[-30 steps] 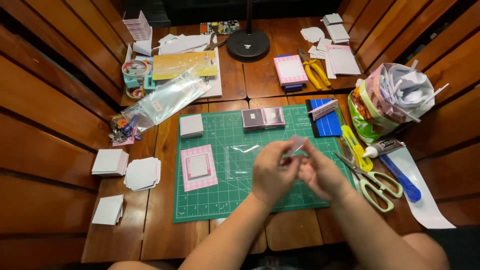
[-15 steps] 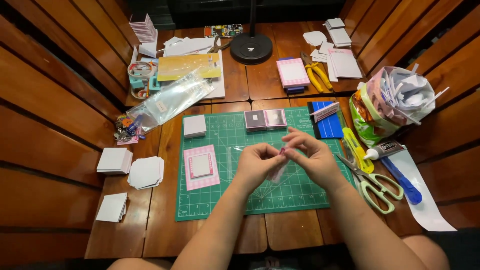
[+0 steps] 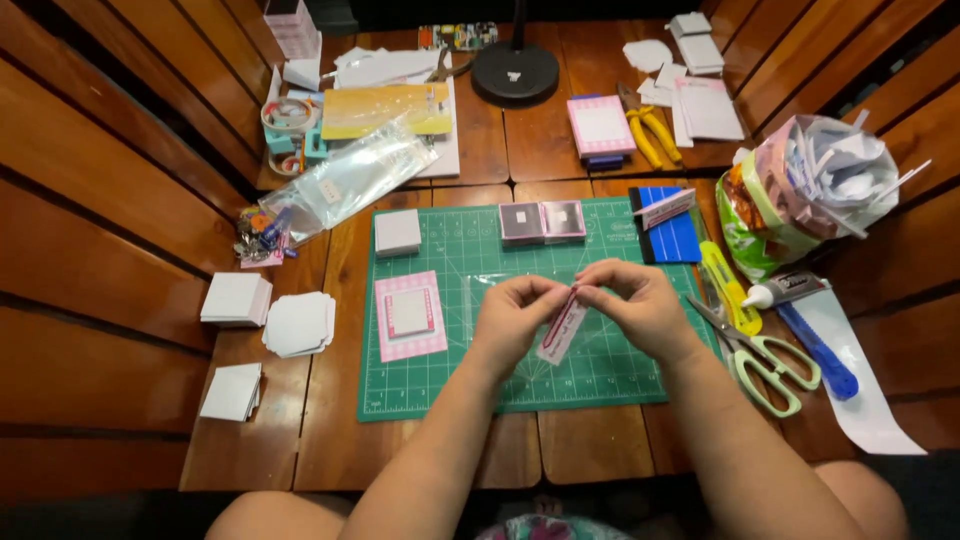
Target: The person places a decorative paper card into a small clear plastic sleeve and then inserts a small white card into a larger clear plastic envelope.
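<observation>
Your two hands meet over the middle of a green cutting mat (image 3: 600, 370) on a wooden table (image 3: 340, 450). Your left hand (image 3: 515, 315) and right hand (image 3: 640, 310) pinch the top of a small pink-and-white strip (image 3: 560, 328) between thumbs and forefingers; the fingers are closed narrow on it, and the strip hangs tilted down toward 7 o'clock, just above the mat.

On the mat at 9 o'clock from your hands lies a pink card (image 3: 410, 315) with a white square on it. At 10 o'clock sits a small white box (image 3: 398, 232). At 12 o'clock two small framed squares (image 3: 543, 222) lie side by side. At 1 o'clock a blue pad (image 3: 668, 225) overlaps the mat's corner.

At 3 o'clock, off the mat, lie green-handled scissors (image 3: 765, 355), with a yellow cutter (image 3: 728, 285) and a glue tube (image 3: 785, 290) near them. At 2 o'clock stands a bag (image 3: 800, 190) stuffed with paper scraps.

Well off at 9 o'clock, white paper stacks (image 3: 265, 320) rest on the table. At 11 o'clock lies a clear plastic sleeve (image 3: 350, 185), and at 12 o'clock, far back, a black lamp base (image 3: 515, 72).
</observation>
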